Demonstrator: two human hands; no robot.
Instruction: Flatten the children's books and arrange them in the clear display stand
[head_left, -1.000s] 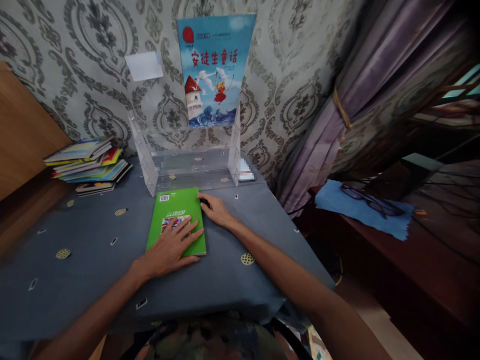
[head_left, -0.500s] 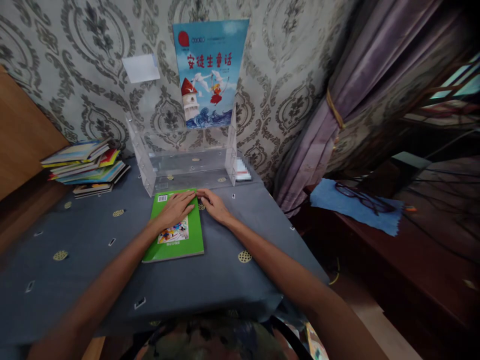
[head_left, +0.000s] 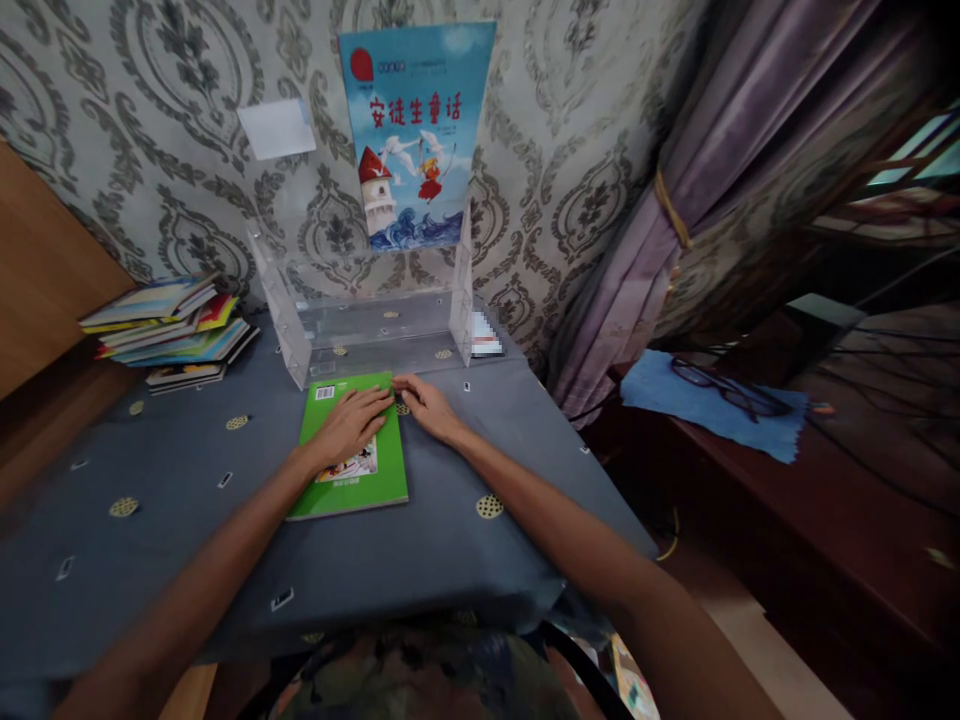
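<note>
A green book [head_left: 390,455] with a barcode and a colourful picture on its cover lies flat on the cloth-covered table. My left hand [head_left: 354,424] rests palm down across it, fingers stretched toward the far right corner and partly hiding the picture. At that corner is my right hand [head_left: 429,405], its fingers slightly bent and thumb apart, with the fingertips at the book's edge. Whether they pinch any pages cannot be made out. Just beyond the book stands a clear plastic book stand [head_left: 382,325]. Above it, a blue picture book [head_left: 420,135] is upright, cover facing me.
A pile of thin books [head_left: 172,320] sits at the left by a wooden panel [head_left: 52,240]. A white card [head_left: 277,128] shows above the stand's left side. To the right, glasses [head_left: 727,388] lie on a blue cloth [head_left: 645,385], near a tied purple curtain [head_left: 637,270].
My left hand has slid slightly toward me on the green book. My right hand stays at the corner. The view has shifted a little.
</note>
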